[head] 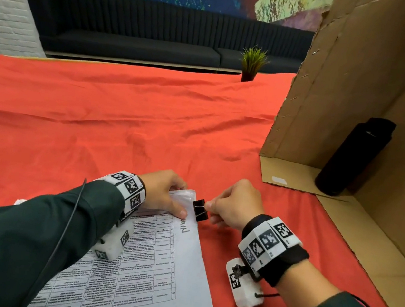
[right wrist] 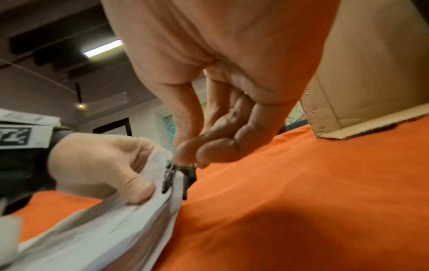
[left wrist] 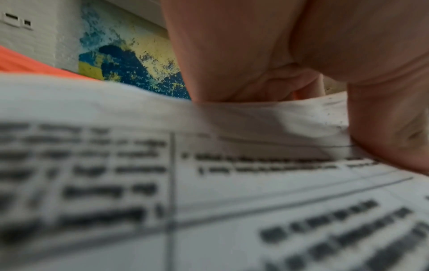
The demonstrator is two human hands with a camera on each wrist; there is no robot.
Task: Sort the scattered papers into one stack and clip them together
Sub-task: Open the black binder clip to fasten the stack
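Here's the clipping step itself: the papers are gathered into one paper stack [head: 157,262] lying on the red-covered surface [head: 124,118], and a black binder clip [head: 200,209] sits right at the stack's far right corner. The left hand [head: 163,194] is clamped on that corner, thumb on top and fingers curled round the far edge, lifting the sheets slightly off the cloth. The right hand [head: 234,205] pinches the clip's wire handles between thumb and fingers [right wrist: 185,152], and in the right wrist view the clip's mouth straddles the paper edge just beside the left thumb. Whether every sheet sits inside the mouth can't be told from here. Sorting looks finished; what's left, by my reading, is to seat the clip fully over the edge and let the handles go, with the left hand keeping the corner square so no sheet slips out. A cardboard box [head: 356,95] with a black bottle [head: 349,156] stands well apart to the right.
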